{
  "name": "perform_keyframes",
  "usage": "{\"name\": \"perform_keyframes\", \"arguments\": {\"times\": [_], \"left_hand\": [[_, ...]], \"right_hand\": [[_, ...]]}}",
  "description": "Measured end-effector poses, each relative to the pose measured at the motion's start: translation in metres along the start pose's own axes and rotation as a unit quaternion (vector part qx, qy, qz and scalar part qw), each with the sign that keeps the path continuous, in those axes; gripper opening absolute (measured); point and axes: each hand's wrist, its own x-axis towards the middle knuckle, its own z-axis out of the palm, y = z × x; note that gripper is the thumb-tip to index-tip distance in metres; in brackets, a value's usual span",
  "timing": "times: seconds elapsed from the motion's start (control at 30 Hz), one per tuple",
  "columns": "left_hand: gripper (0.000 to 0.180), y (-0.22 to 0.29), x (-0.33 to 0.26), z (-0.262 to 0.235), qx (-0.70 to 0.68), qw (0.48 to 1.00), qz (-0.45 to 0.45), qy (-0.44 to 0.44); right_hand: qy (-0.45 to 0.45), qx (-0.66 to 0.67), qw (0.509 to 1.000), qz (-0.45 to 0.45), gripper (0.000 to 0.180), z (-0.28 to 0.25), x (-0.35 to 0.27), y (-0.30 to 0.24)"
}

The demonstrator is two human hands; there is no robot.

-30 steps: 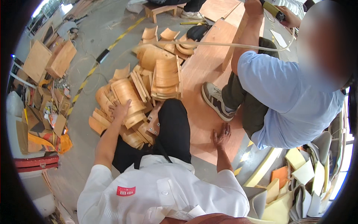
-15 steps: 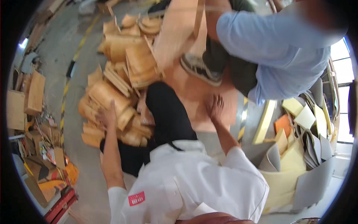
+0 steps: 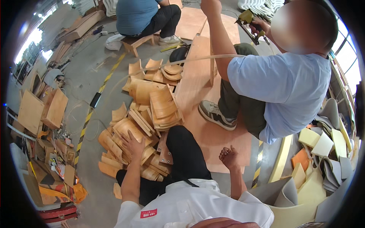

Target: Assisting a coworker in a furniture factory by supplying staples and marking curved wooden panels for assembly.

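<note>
While the left hand lies spread and flat on a curved plywood piece at the near left of the heap on the floor, picking through the pile seems the step in hand, and lifting would call for fingers closing round an edge. To its right, the right hand rests loosely curled and, as far as I can tell, empty on the plywood sheet; farther off, no container shows, only a neat stack of curved pieces.

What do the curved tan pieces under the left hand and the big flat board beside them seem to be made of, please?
The curved tan pieces under the left hand look like bent plywood, bare and matt, with visible grain. The big flat reddish-brown board seems a plywood sheet, smooth and unpainted.
</note>
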Motion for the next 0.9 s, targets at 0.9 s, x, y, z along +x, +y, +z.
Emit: {"name": "perform_keyframes", "arguments": {"times": [0.9], "left_hand": [[0.094,-0.002,0.001,0.015,-0.022,0.998,-0.002,0.063]], "right_hand": [[0.512,-0.745,0.393,-0.167,0.042,-0.051,-0.058,-0.024]]}}
